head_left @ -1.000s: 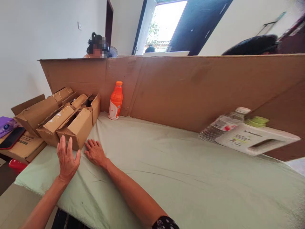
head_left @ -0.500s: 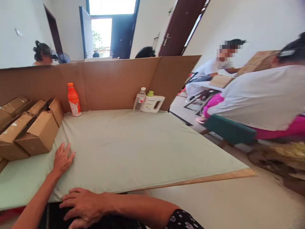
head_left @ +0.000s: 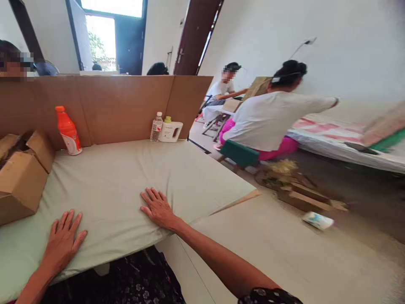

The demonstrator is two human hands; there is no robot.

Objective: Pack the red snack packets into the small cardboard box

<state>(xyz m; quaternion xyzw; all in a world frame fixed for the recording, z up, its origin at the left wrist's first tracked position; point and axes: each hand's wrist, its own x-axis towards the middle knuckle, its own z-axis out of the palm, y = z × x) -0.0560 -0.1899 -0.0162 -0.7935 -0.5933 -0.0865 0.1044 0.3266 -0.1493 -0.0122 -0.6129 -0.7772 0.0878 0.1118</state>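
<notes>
On the near edge of the counter, both bare hands lie flat on a pale green cloth sheet that covers the whole top. Left hand rests palm down at the near left, fingers spread apart and gripping nothing. Right hand presses down nearer the middle, fingers likewise splayed and empty. That sheet looks soft, thin and light; faint creases run out from under the right palm, so it would likely bunch and slide when pushed, and the near hem, draped over the counter edge, seems the easiest place to pinch it. A brown corrugated cardboard box, stiff, matte and open-flapped, sits at the left, just beyond the left hand. A tall brown cardboard screen stands along the far side. Against it are an orange plastic bottle, a clear water bottle and a white jug with a green cap, all smooth and rigid. Further right, other people sit at work.
</notes>
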